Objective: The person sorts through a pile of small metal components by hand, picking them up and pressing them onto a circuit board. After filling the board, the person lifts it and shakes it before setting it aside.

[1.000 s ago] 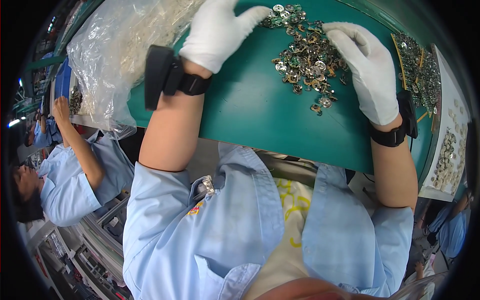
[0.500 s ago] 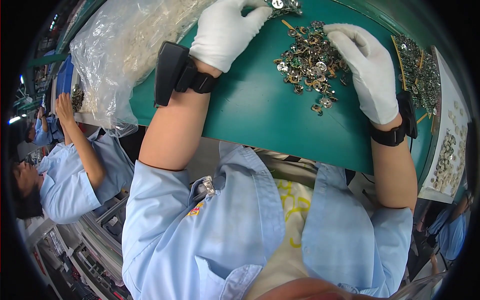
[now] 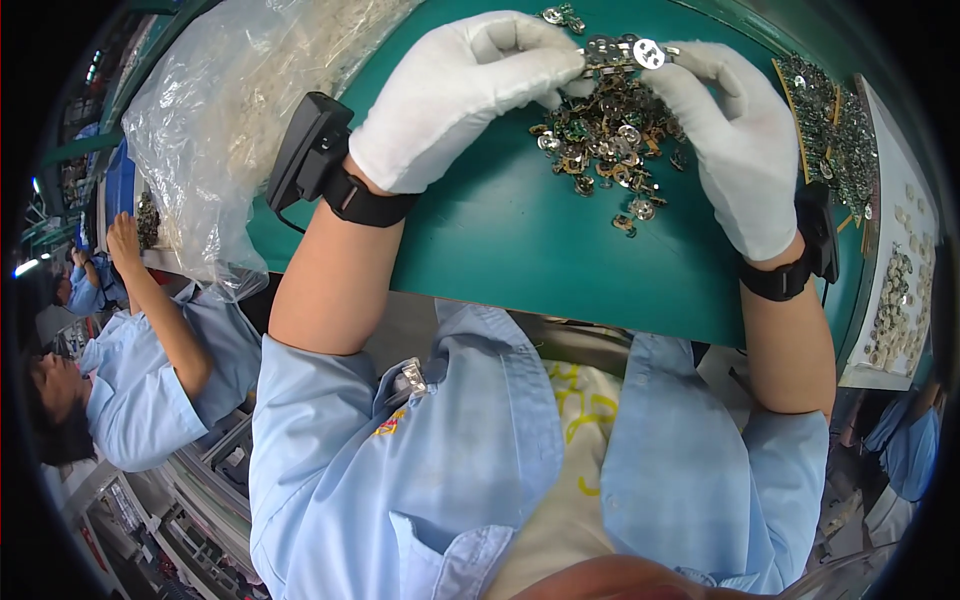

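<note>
- At one o'clock in our view, a row of metal discs (image 3: 627,53) spans the gap between our hands, a bright silver disc at its right end and darker ones to the left.
- Our gloved left hand (image 3: 465,92), at twelve o'clock, pinches the row's left end between thumb and fingers; our gloved right hand (image 3: 738,140), at two o'clock, grips the other end beside the silver disc.
- To do this well, we judge it best to pinch lightly at the ends, keep the row level and move both wrists together, so that nothing bends or slips. Loose glove fabric could snag on thin edges, so we would watch the fingertips.
- Right below the row, the heap of loose metal parts (image 3: 612,145) lies on the green tabletop (image 3: 480,255); we would keep the row clear of it to avoid tangling.
- Farther out, a small cluster of parts (image 3: 566,18) lies past twelve o'clock, a clear plastic bag (image 3: 225,115) at ten, a bank of parts (image 3: 832,140) at two and a white board (image 3: 892,165) at three.
- Our fingertips hide the row's ends, so we cannot count its discs or tell how they join. The bag's contents blur, and the upper rim cuts the bag off.
</note>
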`<state>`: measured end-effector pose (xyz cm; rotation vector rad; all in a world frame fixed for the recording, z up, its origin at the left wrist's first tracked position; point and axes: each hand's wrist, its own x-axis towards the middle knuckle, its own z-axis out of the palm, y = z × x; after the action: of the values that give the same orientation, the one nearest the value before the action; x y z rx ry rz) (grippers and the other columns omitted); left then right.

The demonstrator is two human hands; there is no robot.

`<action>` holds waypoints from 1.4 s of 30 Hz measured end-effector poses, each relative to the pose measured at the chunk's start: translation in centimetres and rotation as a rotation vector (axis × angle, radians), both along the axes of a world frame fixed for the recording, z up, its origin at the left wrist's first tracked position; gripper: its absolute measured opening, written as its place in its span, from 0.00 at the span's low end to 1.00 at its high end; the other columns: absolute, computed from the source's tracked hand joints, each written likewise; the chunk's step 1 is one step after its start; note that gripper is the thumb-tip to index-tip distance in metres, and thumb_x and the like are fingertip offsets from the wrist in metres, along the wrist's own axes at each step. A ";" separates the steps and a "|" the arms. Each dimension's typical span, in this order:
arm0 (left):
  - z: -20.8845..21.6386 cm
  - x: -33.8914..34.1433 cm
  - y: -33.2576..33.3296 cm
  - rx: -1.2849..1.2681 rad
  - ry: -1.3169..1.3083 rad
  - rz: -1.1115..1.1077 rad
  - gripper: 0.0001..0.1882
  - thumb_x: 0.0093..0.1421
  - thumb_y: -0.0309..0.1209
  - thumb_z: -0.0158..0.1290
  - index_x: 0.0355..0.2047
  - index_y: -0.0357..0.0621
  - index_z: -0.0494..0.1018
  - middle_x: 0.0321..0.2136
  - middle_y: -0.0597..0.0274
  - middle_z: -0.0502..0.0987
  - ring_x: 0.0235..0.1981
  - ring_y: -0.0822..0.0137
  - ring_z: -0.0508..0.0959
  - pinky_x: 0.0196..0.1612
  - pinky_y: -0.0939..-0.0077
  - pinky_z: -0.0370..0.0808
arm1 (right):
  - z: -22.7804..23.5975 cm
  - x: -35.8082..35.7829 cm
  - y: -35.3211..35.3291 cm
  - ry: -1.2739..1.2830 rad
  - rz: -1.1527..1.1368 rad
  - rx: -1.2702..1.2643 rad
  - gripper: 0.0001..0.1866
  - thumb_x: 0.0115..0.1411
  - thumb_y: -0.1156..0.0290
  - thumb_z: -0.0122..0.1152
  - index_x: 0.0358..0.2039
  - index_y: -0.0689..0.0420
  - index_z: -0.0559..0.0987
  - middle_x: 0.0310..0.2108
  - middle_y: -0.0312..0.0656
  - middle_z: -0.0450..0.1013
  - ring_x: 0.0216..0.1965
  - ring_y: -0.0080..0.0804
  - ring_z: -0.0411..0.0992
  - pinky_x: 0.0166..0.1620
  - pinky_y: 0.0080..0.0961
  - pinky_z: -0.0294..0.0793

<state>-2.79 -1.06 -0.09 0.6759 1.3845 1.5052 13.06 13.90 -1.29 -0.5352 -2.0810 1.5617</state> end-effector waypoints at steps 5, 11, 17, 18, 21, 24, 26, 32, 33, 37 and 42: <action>-0.3 -0.1 -0.1 -0.012 -0.019 0.000 0.08 0.57 0.24 0.56 0.37 0.37 0.73 0.32 0.64 0.77 0.33 0.76 0.75 0.39 0.83 0.71 | 0.0 -0.1 0.3 0.001 0.035 -0.010 0.08 0.57 0.75 0.61 0.37 0.65 0.77 0.35 0.36 0.72 0.36 0.21 0.69 0.41 0.15 0.66; -0.3 -0.5 -0.4 0.197 0.100 -0.105 0.10 0.58 0.23 0.56 0.40 0.36 0.72 0.35 0.65 0.76 0.34 0.75 0.75 0.40 0.83 0.72 | 1.2 -0.1 -0.7 0.054 0.018 0.217 0.06 0.57 0.77 0.59 0.34 0.66 0.77 0.35 0.37 0.72 0.36 0.22 0.69 0.41 0.16 0.67; -0.1 0.1 -0.4 0.005 0.123 -0.148 0.17 0.60 0.29 0.54 0.49 0.36 0.72 0.34 0.58 0.78 0.35 0.74 0.76 0.39 0.81 0.72 | 0.1 -0.5 -0.6 0.083 -0.010 0.263 0.05 0.57 0.78 0.59 0.33 0.66 0.77 0.35 0.37 0.72 0.36 0.22 0.69 0.42 0.17 0.67; -0.2 0.3 -0.4 0.039 0.078 -0.180 0.18 0.60 0.29 0.54 0.49 0.36 0.71 0.34 0.59 0.78 0.35 0.74 0.76 0.39 0.81 0.72 | 0.1 -0.5 -0.6 0.096 0.013 0.241 0.05 0.57 0.78 0.58 0.33 0.66 0.77 0.35 0.37 0.72 0.36 0.22 0.69 0.42 0.16 0.66; -0.3 0.7 -0.5 0.107 -0.009 -0.245 0.20 0.60 0.28 0.54 0.51 0.35 0.69 0.34 0.61 0.78 0.35 0.75 0.76 0.39 0.82 0.72 | 0.0 -0.4 -0.5 0.123 0.058 0.197 0.05 0.58 0.78 0.57 0.33 0.66 0.77 0.34 0.37 0.72 0.36 0.21 0.68 0.42 0.16 0.66; 0.0 1.0 -0.4 0.080 0.075 -0.179 0.18 0.59 0.29 0.55 0.49 0.35 0.72 0.32 0.64 0.78 0.32 0.78 0.75 0.35 0.84 0.71 | -0.1 -0.2 -0.4 0.060 0.038 0.137 0.05 0.59 0.77 0.56 0.33 0.66 0.76 0.34 0.36 0.72 0.35 0.21 0.68 0.41 0.16 0.65; 0.4 1.5 -0.4 0.041 0.142 -0.163 0.17 0.59 0.28 0.55 0.48 0.35 0.73 0.32 0.64 0.78 0.32 0.77 0.76 0.36 0.84 0.72 | -0.1 -0.1 -0.4 0.056 0.041 0.146 0.05 0.59 0.77 0.56 0.33 0.66 0.76 0.33 0.36 0.71 0.35 0.21 0.67 0.41 0.15 0.65; 0.9 2.5 -0.4 -0.074 0.382 -0.154 0.15 0.58 0.25 0.56 0.47 0.37 0.75 0.33 0.64 0.79 0.33 0.76 0.78 0.40 0.85 0.75 | -0.8 0.1 -1.1 0.074 -0.009 0.156 0.06 0.59 0.75 0.56 0.32 0.66 0.75 0.31 0.36 0.71 0.33 0.20 0.67 0.40 0.15 0.65; 0.9 2.7 -0.4 -0.074 0.383 -0.156 0.15 0.58 0.25 0.56 0.47 0.37 0.75 0.33 0.64 0.79 0.33 0.76 0.78 0.40 0.85 0.75 | -0.8 0.1 -1.0 0.074 -0.011 0.156 0.06 0.59 0.75 0.56 0.32 0.66 0.75 0.31 0.36 0.71 0.33 0.20 0.67 0.40 0.15 0.65; 0.6 2.9 0.0 -0.070 0.371 -0.156 0.10 0.58 0.25 0.57 0.40 0.35 0.77 0.31 0.65 0.79 0.31 0.77 0.77 0.37 0.85 0.74 | -0.5 -0.3 -1.0 0.019 -0.011 -0.202 0.07 0.60 0.74 0.55 0.34 0.66 0.76 0.32 0.36 0.72 0.34 0.20 0.68 0.41 0.14 0.65; 0.1 1.5 0.4 0.111 0.187 0.003 0.10 0.56 0.27 0.58 0.38 0.36 0.76 0.26 0.67 0.76 0.25 0.79 0.72 0.30 0.85 0.69 | 0.5 -0.2 -1.0 0.011 0.000 0.034 0.09 0.59 0.74 0.54 0.37 0.67 0.77 0.35 0.37 0.73 0.37 0.20 0.69 0.43 0.14 0.66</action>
<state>-1.27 -0.69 -0.03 0.9034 1.4482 1.5617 12.90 12.91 -0.77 -0.5134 -2.0958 1.5235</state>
